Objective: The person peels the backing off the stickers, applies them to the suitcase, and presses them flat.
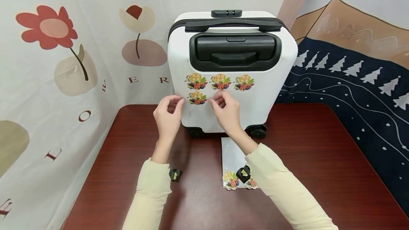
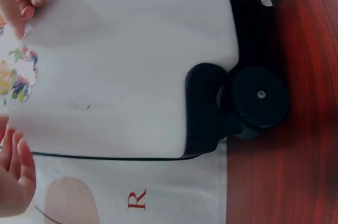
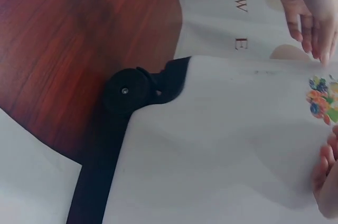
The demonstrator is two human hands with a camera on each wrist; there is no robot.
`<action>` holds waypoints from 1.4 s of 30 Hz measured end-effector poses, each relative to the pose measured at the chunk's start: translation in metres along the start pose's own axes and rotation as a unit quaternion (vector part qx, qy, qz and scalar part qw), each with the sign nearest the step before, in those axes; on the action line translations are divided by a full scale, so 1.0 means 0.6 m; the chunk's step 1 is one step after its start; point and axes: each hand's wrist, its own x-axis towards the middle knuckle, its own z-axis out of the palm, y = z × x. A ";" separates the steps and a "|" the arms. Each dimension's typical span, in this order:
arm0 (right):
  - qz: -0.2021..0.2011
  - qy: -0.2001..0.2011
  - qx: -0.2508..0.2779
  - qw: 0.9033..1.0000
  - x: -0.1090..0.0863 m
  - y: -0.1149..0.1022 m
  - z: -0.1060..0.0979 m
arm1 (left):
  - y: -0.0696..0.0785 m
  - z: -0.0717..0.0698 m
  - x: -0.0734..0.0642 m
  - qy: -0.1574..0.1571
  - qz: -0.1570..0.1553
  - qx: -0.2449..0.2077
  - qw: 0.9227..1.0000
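A white hard-shell suitcase (image 1: pixel 252 105) stands upright with colourful fruit stickers on its front. Three stickers (image 1: pixel 220 81) form a row below the handle recess. Under the leftmost one is another fruit sticker (image 1: pixel 197 98), with a hand at each side. My left hand (image 1: pixel 168 116) has thumb and index finger close together at its left edge. From the right, my right hand (image 1: pixel 227 111) pinches at the opposite edge. In the left wrist view, the fingertips of both hands stand right at the borders of this sticker (image 2: pixel 18 76). Its very edges are hard to make out against the white shell.
A white sticker sheet (image 1: pixel 231 152) bearing more fruit stickers lies on the dark red table (image 1: pixel 134 159), partly under my right forearm. Black wheels (image 1: pixel 257 131) support the suitcase. Behind it hang a flower-patterned cloth (image 1: pixel 105 27) and a dark cloth with trees (image 1: pixel 351 81).
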 end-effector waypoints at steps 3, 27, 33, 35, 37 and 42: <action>0.017 -0.045 0.046 0.998 0.003 0.001 -0.010 | 0.003 -0.008 0.002 -0.055 -0.014 -0.020 0.998; 0.020 -0.265 0.209 0.941 0.043 -0.036 -0.003 | 0.064 -0.031 0.011 -0.144 -0.053 -0.045 0.987; 0.033 -0.286 0.175 0.941 0.032 -0.023 0.003 | 0.065 -0.033 0.011 -0.146 -0.057 -0.043 0.987; 0.040 -0.291 0.172 0.940 0.026 -0.015 0.006 | 0.065 -0.032 0.011 -0.146 -0.058 -0.043 0.987; 0.047 -0.295 0.169 0.939 0.021 -0.008 0.008 | 0.064 -0.032 0.011 -0.147 -0.059 -0.044 0.986; 0.058 -0.302 0.156 0.939 0.011 0.003 0.010 | 0.033 -0.024 0.008 -0.157 -0.066 -0.050 0.984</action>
